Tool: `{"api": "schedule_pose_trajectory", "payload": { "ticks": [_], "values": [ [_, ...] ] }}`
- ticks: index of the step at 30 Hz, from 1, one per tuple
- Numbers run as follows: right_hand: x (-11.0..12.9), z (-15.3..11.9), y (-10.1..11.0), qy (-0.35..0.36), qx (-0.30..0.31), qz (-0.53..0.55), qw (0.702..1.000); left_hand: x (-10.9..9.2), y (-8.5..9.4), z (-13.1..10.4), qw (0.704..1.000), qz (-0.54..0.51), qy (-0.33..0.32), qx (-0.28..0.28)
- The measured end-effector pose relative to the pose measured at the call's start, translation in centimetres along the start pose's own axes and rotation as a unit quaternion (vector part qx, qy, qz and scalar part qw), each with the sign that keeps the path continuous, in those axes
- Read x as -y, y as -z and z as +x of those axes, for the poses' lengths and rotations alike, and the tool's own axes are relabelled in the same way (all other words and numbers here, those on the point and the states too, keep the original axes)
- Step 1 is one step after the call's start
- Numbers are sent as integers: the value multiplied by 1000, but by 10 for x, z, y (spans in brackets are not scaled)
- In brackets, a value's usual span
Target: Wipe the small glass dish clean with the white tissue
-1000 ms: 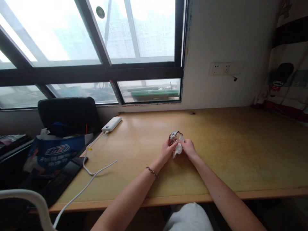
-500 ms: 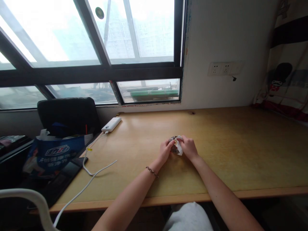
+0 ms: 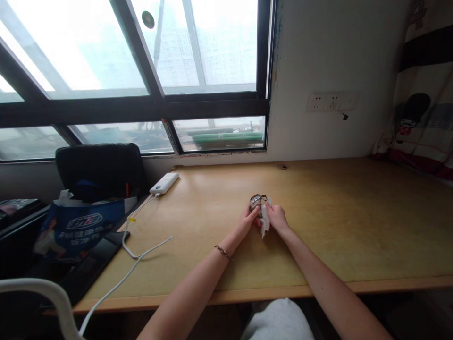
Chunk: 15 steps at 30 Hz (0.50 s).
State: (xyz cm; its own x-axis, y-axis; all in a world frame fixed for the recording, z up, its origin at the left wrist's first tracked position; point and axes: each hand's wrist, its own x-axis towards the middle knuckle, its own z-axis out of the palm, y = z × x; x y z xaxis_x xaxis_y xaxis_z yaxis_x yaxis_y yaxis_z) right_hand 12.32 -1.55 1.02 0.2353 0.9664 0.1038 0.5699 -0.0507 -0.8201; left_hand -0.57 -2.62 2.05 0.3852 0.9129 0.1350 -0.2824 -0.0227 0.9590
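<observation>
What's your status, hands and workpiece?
Left hand gripping shiny round object. Right hand pinching white tissue-like piece against it. White cable lies left, off the work.

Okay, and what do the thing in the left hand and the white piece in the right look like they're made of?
The round thing: probably shiny metal, given its bright silvery glints.
The white piece: soft matte tissue or thin cloth, as it hangs limp with ragged edges.

Wore a thin braided bracelet (image 3: 223,253), dark with paler flecks, toward six o'clock in view. Had left forearm (image 3: 193,285) and right forearm (image 3: 320,283) bare. Wore softly rounded, light grey cloth (image 3: 279,320) toward five o'clock.
</observation>
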Motion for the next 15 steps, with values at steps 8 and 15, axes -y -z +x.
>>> {"api": "schedule_pose_trajectory", "payload": {
  "ticks": [8,15],
  "values": [
    [1,-2,0,-2,44,49,998,-5,-1,-1,999,23,-8,-29],
    [13,-13,6,125,-35,-60,990,-2,3,2,994,57,60,-75]
  ]
}}
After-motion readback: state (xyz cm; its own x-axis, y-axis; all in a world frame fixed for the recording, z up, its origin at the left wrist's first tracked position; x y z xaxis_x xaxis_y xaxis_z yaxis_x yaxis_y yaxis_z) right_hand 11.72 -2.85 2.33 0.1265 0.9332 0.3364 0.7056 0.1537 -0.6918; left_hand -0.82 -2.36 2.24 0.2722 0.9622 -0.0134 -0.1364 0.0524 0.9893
